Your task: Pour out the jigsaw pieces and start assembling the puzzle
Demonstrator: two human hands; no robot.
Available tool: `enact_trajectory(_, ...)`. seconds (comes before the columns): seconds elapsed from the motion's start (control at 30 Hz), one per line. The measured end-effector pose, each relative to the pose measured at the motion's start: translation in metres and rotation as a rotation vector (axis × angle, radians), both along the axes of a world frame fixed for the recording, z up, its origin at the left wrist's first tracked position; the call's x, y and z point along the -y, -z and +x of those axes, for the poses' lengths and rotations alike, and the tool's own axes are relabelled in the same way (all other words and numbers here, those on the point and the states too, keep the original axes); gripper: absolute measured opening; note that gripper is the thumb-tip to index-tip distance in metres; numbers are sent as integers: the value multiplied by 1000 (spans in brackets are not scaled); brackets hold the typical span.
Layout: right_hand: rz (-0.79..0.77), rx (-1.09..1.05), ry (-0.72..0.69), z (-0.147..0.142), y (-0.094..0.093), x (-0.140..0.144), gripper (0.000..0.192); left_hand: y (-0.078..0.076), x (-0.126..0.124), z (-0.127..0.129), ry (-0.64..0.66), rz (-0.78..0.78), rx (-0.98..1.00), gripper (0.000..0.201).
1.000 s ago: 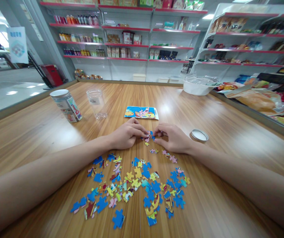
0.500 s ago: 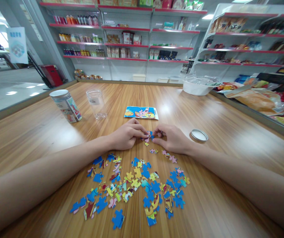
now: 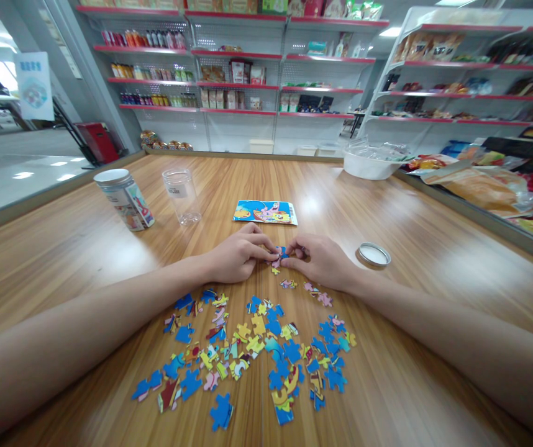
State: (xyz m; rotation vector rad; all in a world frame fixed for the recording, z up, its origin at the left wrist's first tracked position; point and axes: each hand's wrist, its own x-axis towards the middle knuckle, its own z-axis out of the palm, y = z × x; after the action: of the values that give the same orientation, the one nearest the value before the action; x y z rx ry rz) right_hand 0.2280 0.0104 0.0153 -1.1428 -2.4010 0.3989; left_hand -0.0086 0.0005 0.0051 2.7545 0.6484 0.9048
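A small cluster of pink and blue puzzle pieces [image 3: 276, 263] lies on the wooden table between my two hands. My left hand [image 3: 241, 253] rests at its left side, fingertips pressed on the pieces. From the right, my right hand [image 3: 318, 257] pinches at a blue puzzle piece [image 3: 284, 251] against the cluster; the fingers partly hide it. Just beyond my hands lies the cartoon picture card [image 3: 265, 212]. Several loose puzzle pieces [image 3: 255, 343] in blue, yellow and pink spread out nearer to me, and a few pink ones [image 3: 318, 294] sit below my right hand.
At the left stand a printed can [image 3: 124, 200] and a clear plastic jar [image 3: 182, 195]. A round metal lid [image 3: 373, 254] lies right of my right hand. A white bowl [image 3: 371, 162] is at the far right, near packaged snacks [image 3: 490, 186]. Stocked shelves [image 3: 236, 56] rise behind.
My right hand's thumb and fingers have shifted slightly left, closer to my left fingertips, over the blue piece. My left hand stays nearly still.
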Motion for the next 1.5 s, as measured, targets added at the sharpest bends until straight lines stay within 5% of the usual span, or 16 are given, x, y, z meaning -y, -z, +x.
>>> enact_trajectory(0.87, -57, 9, 28, -3, -2, 2, 30, 1, -1, 1, 2, 16, -11, 43)
enact_trajectory(1.07, -22, -108, -86, 4, 1, -1, 9, 0, 0, 1, -7, 2, -22, 45)
enact_trajectory(1.5, 83, -134, -231, 7, 4, -4, 28, 0, 0, 1, -14, -8, -21, 44)
